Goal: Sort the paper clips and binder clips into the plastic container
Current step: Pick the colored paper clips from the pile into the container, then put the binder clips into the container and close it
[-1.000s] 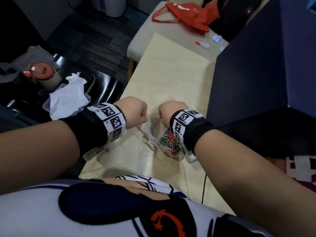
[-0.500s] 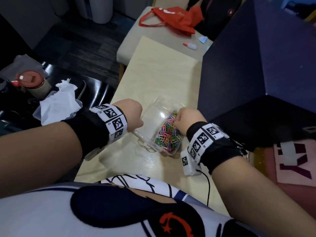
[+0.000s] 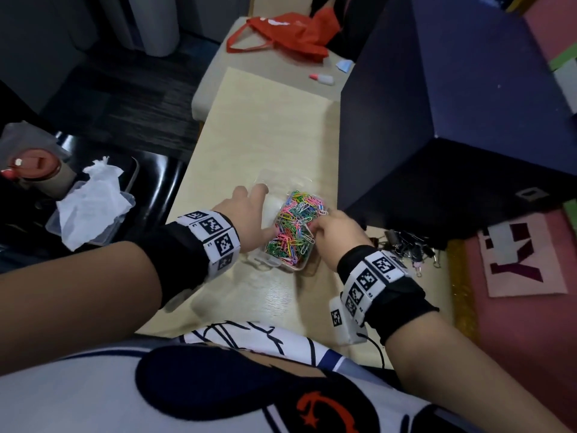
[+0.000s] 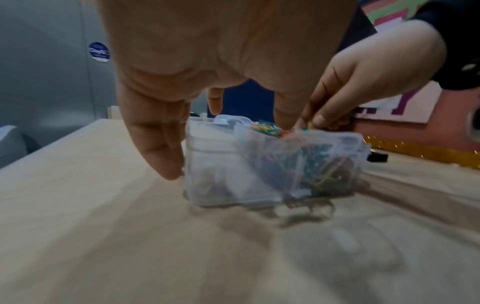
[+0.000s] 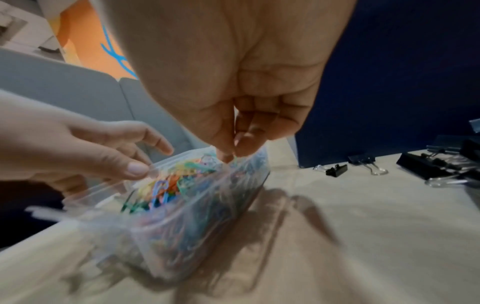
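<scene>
Clear plastic container (image 3: pixel 265 260): left hand (image 3: pixel 249 214) splayed; right hand (image 3: pixel 338 234) pinching paper clips (image 3: pixel 295 226).

Paper clips (image 3: pixel 295 226) in container (image 3: pixel 271 260); binder clips (image 3: pixel 409 245) right on table (image 3: pixel 249 135).

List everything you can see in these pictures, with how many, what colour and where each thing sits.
Clear plastic container: one, transparent, open on the table between the hands.
Paper clips: many, multicoloured, heaped in the container's right compartment.
Black binder clips: a pile, count unclear, on the table right of the right wrist.
Light wooden table: one, pale beige.
Red bag: one, on the far bench.
Crumpled white tissue: one, in a clear tub at left.
Dark blue box: one, right side of the table.
Left hand: fingers spread, touching the container.
Right hand: fingertips pinched together in the paper clips.
</scene>
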### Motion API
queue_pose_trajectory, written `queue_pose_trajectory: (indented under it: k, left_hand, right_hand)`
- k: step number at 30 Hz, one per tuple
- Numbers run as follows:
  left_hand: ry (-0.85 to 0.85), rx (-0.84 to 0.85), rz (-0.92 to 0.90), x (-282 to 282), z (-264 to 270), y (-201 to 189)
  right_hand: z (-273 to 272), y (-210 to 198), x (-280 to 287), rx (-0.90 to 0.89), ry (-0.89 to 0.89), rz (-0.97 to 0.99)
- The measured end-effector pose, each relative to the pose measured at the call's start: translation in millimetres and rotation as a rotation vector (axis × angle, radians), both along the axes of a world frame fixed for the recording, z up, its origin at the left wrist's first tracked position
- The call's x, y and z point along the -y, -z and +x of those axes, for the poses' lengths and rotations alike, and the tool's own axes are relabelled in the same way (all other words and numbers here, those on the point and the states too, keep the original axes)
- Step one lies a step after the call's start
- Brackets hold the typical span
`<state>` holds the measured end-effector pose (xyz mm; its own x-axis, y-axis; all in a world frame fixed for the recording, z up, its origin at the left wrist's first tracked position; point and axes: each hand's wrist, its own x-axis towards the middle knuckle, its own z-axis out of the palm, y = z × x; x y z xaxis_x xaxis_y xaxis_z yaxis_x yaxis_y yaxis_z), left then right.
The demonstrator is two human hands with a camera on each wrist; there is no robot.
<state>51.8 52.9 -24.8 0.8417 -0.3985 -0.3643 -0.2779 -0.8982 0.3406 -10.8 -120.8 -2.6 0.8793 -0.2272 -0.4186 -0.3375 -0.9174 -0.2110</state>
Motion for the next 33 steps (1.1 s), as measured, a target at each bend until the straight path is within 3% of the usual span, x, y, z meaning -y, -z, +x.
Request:
queue_pose_trajectory:
  k: [5,9,15,19,22,25,30,33]
  left_hand:
    - [0.020,0.067,0.073,3.4,-3.1,5.1]
    - [0.020,0.026,0.117,5.6,0.4,2.6]
    - [0.000,0.016,0.117,9.4,-0.1,2.4]
    - [-0.024,0.007,0.127,12.1,-2.6,1.1]
    - [0.006,0.113,0.163,15.7,-8.4,-2.8]
    - [0.143,0.240,0.132,18.4,-11.5,-6.4]
    - [0.245,0.229,0.122,21.0,-12.9,-3.5]
    - [0.241,0.233,0.074,19.1,-11.4,-3.4]
  right_hand:
    - [-4.6,3.2,-2.7,0.017,-0.064,0.043]
    - [-5.0,-7.3,6.1,0.080,0.065,0.011]
    - [-7.4,3.4,6.5,-0.177,-0.034,-0.025]
    - [-11.0,14.2,0.2,-0.230,-0.122,-0.055]
    - [-11.8,11.6,3.9,-0.074,-0.053,0.015]
    - [-12.2,5.5,10.2,0.099,-0.018,0.025]
    - [-13.1,9.4,5.3,0.053,-0.132,0.045]
    - [-11.9,9.5,2.8,0.097,-0.113,0.072]
